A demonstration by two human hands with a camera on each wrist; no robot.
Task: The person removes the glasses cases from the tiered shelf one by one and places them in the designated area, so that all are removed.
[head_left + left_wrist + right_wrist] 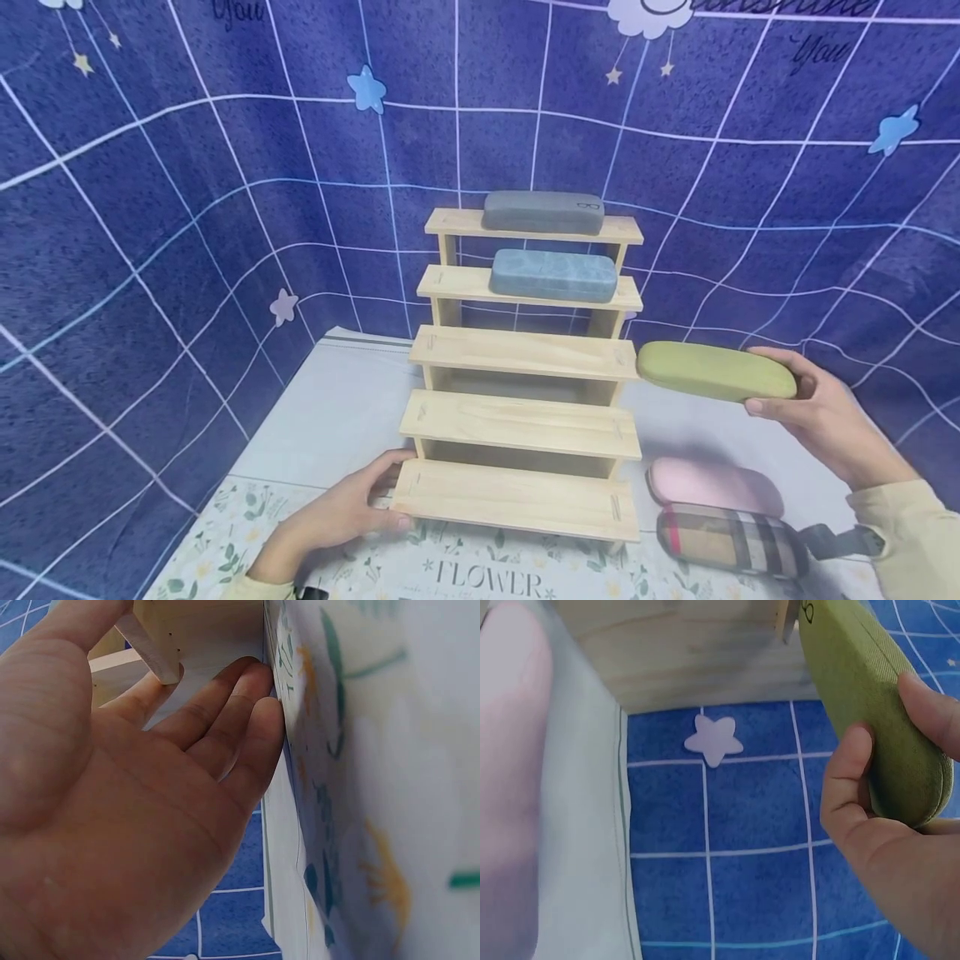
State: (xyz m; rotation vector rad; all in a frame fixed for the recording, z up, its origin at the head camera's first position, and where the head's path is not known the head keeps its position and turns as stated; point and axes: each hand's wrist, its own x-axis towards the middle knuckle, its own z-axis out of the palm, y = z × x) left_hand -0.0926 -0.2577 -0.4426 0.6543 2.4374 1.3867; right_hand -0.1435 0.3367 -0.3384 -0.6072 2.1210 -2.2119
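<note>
A green glasses case [712,371] is held by its right end in my right hand [832,417], thumb on one side and fingers on the other. Its left end is level with the middle step of a stepped wooden stand [517,354], right beside it. On the top step lies a grey glasses case [543,212], and on the step below, a blue glasses case [553,276]. My left hand [341,508] holds the left end of the lowest step between thumb and fingers. The left wrist view shows the fingers [225,727] by the stand's wooden support.
To the stand's right, a pink glasses case [716,486] and a plaid glasses case [731,542] lie side by side on the table. A floral cloth [352,571] covers the table's front. Blue gridded fabric [315,208] hangs behind and at both sides.
</note>
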